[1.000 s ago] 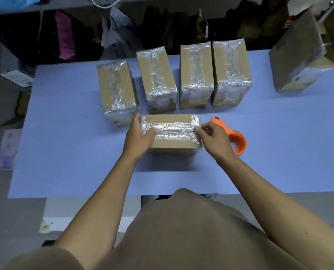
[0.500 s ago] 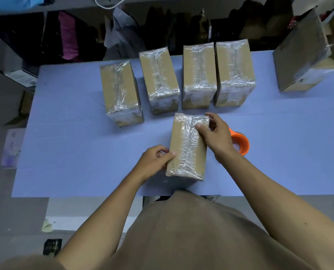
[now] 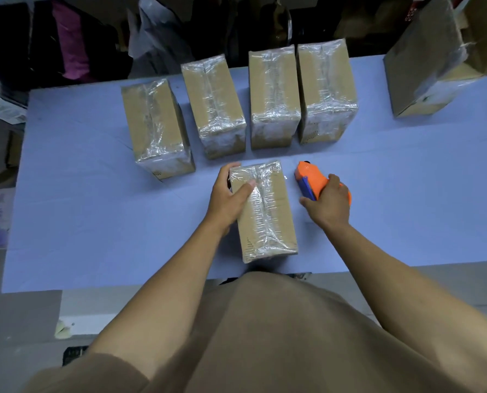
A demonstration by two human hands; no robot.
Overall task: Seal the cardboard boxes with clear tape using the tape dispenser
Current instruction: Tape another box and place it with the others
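Observation:
A small cardboard box [image 3: 270, 219] wrapped in clear tape lies lengthwise on the blue table [image 3: 80, 217] near its front edge. My left hand [image 3: 229, 195] grips the box's far left corner, thumb on top. Just right of the box, my right hand [image 3: 328, 201] is closed over the orange tape dispenser [image 3: 311, 180], whose blue blade end points toward the box. Behind them several taped boxes stand in a row, such as the leftmost [image 3: 157, 129] and the rightmost [image 3: 326, 92].
A large open cardboard carton [image 3: 435, 58] stands at the far right corner of the table. Dark clothes and bags hang behind the table. Papers and cardboard lie on the floor to the left [image 3: 1, 217].
The near box was turned from crosswise to lengthwise. My left hand moved from its near end to its far left corner. My right hand left the box and took hold of the dispenser.

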